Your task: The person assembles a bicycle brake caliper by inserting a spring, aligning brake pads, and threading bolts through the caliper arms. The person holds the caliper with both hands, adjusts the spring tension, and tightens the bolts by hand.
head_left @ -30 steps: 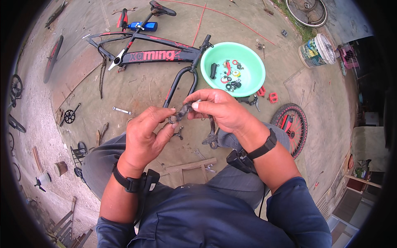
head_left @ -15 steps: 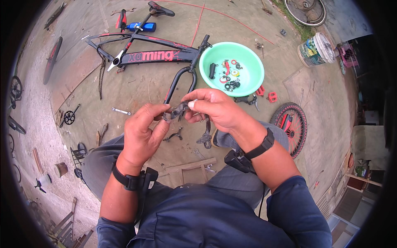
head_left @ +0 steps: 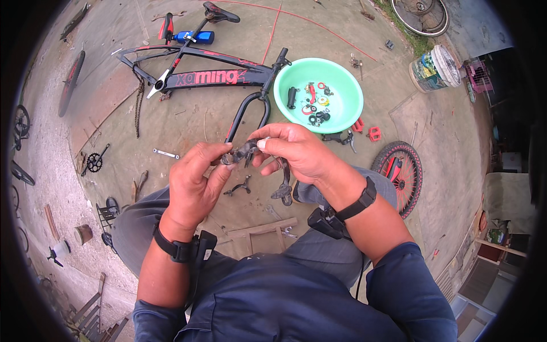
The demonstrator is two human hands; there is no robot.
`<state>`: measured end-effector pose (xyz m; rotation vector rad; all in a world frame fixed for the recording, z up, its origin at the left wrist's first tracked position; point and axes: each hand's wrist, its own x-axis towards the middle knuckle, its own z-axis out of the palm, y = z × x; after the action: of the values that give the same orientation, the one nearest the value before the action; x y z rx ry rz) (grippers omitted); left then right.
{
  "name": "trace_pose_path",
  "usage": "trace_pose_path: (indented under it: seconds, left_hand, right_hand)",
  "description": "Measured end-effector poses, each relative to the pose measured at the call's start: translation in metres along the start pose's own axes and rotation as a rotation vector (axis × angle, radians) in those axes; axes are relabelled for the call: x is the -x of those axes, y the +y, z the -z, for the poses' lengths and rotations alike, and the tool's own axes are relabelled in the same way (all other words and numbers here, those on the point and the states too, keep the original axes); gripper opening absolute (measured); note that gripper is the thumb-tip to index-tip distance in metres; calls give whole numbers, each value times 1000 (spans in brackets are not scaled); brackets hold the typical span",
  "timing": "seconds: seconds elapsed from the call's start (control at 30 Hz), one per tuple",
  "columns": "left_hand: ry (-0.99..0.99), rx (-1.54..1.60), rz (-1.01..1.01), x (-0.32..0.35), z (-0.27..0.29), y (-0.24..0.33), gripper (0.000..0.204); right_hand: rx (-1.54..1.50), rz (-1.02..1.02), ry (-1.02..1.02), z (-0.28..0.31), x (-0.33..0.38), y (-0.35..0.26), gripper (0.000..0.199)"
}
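My left hand (head_left: 196,176) pinches the left end of a dark, dirty, curved metal bicycle part (head_left: 249,149) between thumb and fingertips. On the same part, my right hand (head_left: 293,151) closes thumb and index finger at its upper end. A bent arm with a thick end (head_left: 282,192) hangs below the right fingers; whether it joins the held part is hidden by the hand. Below my hands, a small black forked part (head_left: 239,185) lies on the floor. Just beyond them is the black and red bicycle frame (head_left: 222,78) with its fork (head_left: 242,114).
A mint-green basin (head_left: 347,117) holding several small parts stands ahead on the right. Red pedals (head_left: 374,134) and a brake lever (head_left: 342,138) lie beside it. To the right is a wheel (head_left: 400,179); to the left, a wrench (head_left: 166,153) and a crankset (head_left: 95,162).
The held part has turned slightly in my fingertips, and the right hand's lower fingers have loosened a little. The surroundings look the same.
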<state>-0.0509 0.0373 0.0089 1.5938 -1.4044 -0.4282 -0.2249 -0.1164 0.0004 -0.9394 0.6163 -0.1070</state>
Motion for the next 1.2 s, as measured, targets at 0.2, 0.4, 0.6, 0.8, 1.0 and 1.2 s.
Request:
trace_pose_path:
  seconds: [0.2,0.4,0.6,0.8,1.0,1.2]
  left_hand:
    - [147,66,188,7,-12,1,19]
    - [-277,602,646,22,-36,13,22]
    - [-308,1065,841,17,-59,13,28]
    - [-310,1239,914,16,-58,19,35]
    - [-299,1341,928,14,-59,20,41]
    - [-277,1396,946,16,-60,18,37]
  right_hand:
    - [-26,-15,51,-3,0,0,27]
    - [-74,48,109,-2,-3,1,27]
    - [-127,91,126,-5,-5,7,26]
    - [-139,94,149,-8,-5,9,26]
    - [-57,127,161,-10,-6,9,27]
    - [2,136,141,-14,-7,10,28]
